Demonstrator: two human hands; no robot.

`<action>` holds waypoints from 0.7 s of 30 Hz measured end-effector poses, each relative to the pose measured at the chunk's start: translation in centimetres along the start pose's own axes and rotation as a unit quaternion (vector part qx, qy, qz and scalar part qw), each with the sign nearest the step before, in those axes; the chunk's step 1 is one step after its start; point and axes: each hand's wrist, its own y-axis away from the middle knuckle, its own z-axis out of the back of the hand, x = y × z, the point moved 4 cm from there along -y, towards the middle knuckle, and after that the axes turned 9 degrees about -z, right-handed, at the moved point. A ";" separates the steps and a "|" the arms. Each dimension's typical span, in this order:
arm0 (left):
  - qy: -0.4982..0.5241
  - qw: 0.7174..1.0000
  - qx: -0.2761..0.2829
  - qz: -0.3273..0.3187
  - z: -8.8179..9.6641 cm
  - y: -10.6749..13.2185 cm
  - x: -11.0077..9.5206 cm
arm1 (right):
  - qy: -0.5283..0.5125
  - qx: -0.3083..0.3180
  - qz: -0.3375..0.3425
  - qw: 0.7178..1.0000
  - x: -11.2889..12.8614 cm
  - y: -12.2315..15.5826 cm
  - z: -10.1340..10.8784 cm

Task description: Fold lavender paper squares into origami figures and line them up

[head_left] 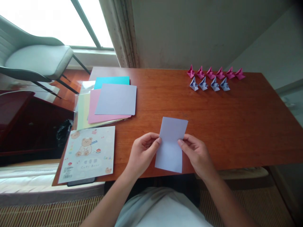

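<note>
A pale lavender sheet of paper (170, 148), folded into an upright rectangle, is held over the table's front edge. My left hand (145, 151) pinches its left side between thumb and fingers. On the opposite side, my right hand (195, 153) grips the paper the same way, thumb on top. Farther back on the right stand small folded paper figures in two rows: several pink origami figures (210, 73) behind and several lavender origami figures (215, 84) in front.
At the left lies a stack of coloured paper with a lavender sheet (117, 99) on top. Nearer me, a bear-printed pad (87, 154) covers most of a dark flat object (81, 182) at the edge of the wooden table (248, 126). A grey chair (38, 60) stands beyond the left end.
</note>
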 end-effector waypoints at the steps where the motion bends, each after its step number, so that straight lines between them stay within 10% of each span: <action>1: 0.003 1.000 0.000 0.007 0.0 0.0 0.0 | 0.005 0.001 0.001 1.000 0.0 0.0 0.0; 21: 0.066 0.993 0.069 0.076 -0.1 -0.1 0.2 | -0.006 0.074 -0.023 0.997 0.2 0.2 0.4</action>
